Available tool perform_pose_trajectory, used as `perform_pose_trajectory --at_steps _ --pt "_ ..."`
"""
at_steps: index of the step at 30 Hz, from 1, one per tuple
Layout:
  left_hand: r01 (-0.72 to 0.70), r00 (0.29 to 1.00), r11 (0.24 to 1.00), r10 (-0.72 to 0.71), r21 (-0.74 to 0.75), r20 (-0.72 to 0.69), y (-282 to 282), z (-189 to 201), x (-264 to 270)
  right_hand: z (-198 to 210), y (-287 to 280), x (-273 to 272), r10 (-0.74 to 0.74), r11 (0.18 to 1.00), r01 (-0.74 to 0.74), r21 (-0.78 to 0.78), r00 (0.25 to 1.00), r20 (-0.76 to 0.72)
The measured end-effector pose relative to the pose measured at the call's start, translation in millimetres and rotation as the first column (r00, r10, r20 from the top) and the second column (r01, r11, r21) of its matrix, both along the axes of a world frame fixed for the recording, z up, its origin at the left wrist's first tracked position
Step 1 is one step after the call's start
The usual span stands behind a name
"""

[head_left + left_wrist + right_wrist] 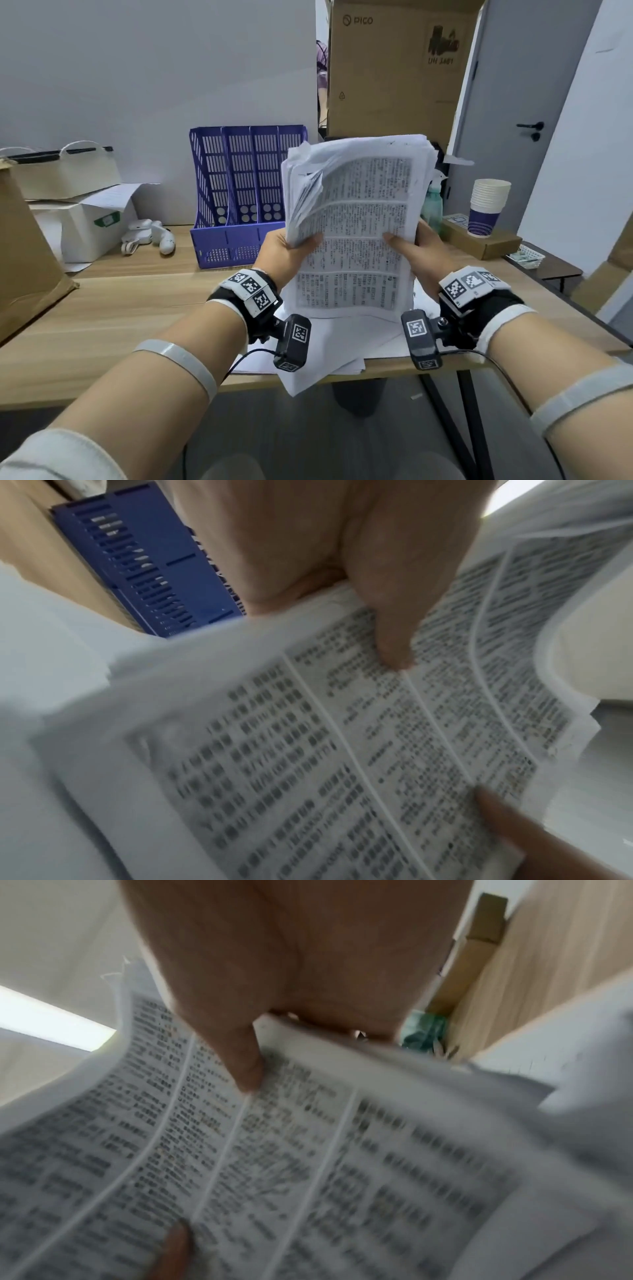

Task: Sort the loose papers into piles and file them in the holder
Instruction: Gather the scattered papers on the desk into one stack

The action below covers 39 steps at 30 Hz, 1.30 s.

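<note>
White box (92,229) and white controllers (150,236) sat far left on the wooden worktop (120,308). Purple four-slot file holder (239,192) stood upright at the back, slots seemingly bare. Left hand (284,253) had its grip clamped on the left edge of the printed paper stack (359,219), thumb on top (sheets fanning there). Stack was held up above the worktop, in front of the holder's right side. Right hand (418,250) pinched the right edge. More loose sheets (329,349) lay beneath. Paper cups (488,205) stood far right.
</note>
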<state>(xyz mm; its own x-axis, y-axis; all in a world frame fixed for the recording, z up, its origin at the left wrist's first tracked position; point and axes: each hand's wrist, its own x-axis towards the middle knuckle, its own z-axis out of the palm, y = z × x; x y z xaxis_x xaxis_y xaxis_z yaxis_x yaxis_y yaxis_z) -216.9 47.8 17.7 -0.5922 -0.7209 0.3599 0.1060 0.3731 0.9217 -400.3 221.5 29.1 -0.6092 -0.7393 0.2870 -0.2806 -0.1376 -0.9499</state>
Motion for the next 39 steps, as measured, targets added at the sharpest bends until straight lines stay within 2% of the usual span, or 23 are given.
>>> perform_pose_trajectory --at_steps 2,3,5,7,8,10,14,17,20,21,22,24,25,27,28,30,31,32,34,36,39 --pt "-0.072 0.997 0.997 0.071 -0.014 -0.033 0.4 3.8 0.6 0.2 5.1 -3.8 0.011 0.974 0.016 0.228 0.993 -0.119" --pt "-0.115 0.992 0.993 0.114 -0.019 -0.046 -0.9 5.4 1.8 1.7 9.2 -2.9 0.012 0.927 0.061 0.371 0.981 -0.193" --pt "-0.22 0.973 0.975 0.218 -0.017 -0.076 -6.3 7.2 6.3 0.6 17.3 -3.1 0.031 0.745 0.209 0.633 0.938 -0.346" --pt "-0.312 0.947 0.95 0.31 -0.005 -0.087 -9.8 10.3 14.3 -1.4 25.1 0.1 0.173 0.52 0.279 0.808 0.891 -0.419" --pt "-0.345 0.936 0.939 0.343 -0.005 -0.082 -11.8 11.0 17.9 -3.2 27.2 3.0 0.223 0.425 0.299 0.854 0.88 -0.419" --pt "-0.399 0.916 0.917 0.398 -0.011 -0.048 -14.7 10.2 24.9 -10.4 25.9 7.2 0.233 0.316 0.356 0.879 0.869 -0.436" --pt "-0.443 0.897 0.897 0.443 -0.009 -0.002 -17.6 2.3 37.0 -30.0 14.7 13.9 0.225 0.259 0.442 0.859 0.837 -0.499" --pt "-0.431 0.902 0.902 0.431 -0.006 -0.003 -15.7 0.1 43.1 -28.0 14.1 20.1 0.228 0.28 0.4 0.872 0.855 -0.466" --pt "-0.424 0.905 0.905 0.425 -0.025 0.023 -12.2 3.4 46.0 -21.4 19.1 21.5 0.249 0.275 0.433 0.859 0.831 -0.498" --pt "-0.418 0.908 0.908 0.418 -0.03 0.024 -10.5 5.0 46.8 -21.8 19.6 20.7 0.248 0.304 0.42 0.855 0.832 -0.496" --pt "-0.41 0.911 0.911 0.411 -0.033 0.021 -9.0 6.3 47.6 -23.9 17.6 17.8 0.192 0.363 0.368 0.856 0.869 -0.455" --pt "-0.41 0.912 0.911 0.411 -0.04 0.012 -9.1 8.4 48.9 -18.0 13.5 16.0 -0.027 0.584 0.182 0.791 0.978 -0.204" --pt "-0.42 0.907 0.907 0.42 -0.037 0.005 -10.5 9.1 49.2 -8.6 11.0 14.0 -0.115 0.669 0.176 0.722 0.984 -0.133" --pt "-0.465 0.885 0.885 0.465 -0.033 -0.011 -12.2 13.5 49.0 19.4 7.0 13.2 -0.242 0.77 0.265 0.58 0.963 -0.119" --pt "-0.495 0.869 0.868 0.495 -0.043 -0.021 -11.9 16.5 48.1 36.7 4.6 13.8 -0.293 0.787 0.357 0.502 0.934 -0.205" --pt "-0.511 0.859 0.859 0.509 -0.03 -0.058 -9.7 22.0 45.6 69.2 1.9 21.6 -0.409 0.78 0.557 0.285 0.799 -0.441" --pt "-0.514 0.857 0.857 0.512 -0.021 -0.06 -7.6 23.0 43.5 84.4 0.5 31.3 -0.461 0.789 0.596 0.153 0.737 -0.494" --pt "-0.511 0.859 0.859 0.51 -0.014 -0.049 -4.4 22.9 41.0 95.9 -2.9 44.2 -0.481 0.815 0.578 0.051 0.723 -0.496" --pt "-0.439 0.897 0.898 0.441 0.039 -0.041 -0.7 16.5 36.4 108.8 -18.3 76.3 -0.416 0.889 0.456 -0.036 0.773 -0.478" --pt "-0.322 0.938 0.938 0.334 0.125 -0.091 3.6 7.7 34.9 106.4 -39.8 99.0 -0.237 0.959 0.283 0.027 0.848 -0.473" --pt "-0.166 0.982 0.982 0.173 0.092 -0.07 7.4 -1.2 38.6 97.2 -62.4 121.8 -0.112 0.965 0.22 0.143 0.837 -0.535"
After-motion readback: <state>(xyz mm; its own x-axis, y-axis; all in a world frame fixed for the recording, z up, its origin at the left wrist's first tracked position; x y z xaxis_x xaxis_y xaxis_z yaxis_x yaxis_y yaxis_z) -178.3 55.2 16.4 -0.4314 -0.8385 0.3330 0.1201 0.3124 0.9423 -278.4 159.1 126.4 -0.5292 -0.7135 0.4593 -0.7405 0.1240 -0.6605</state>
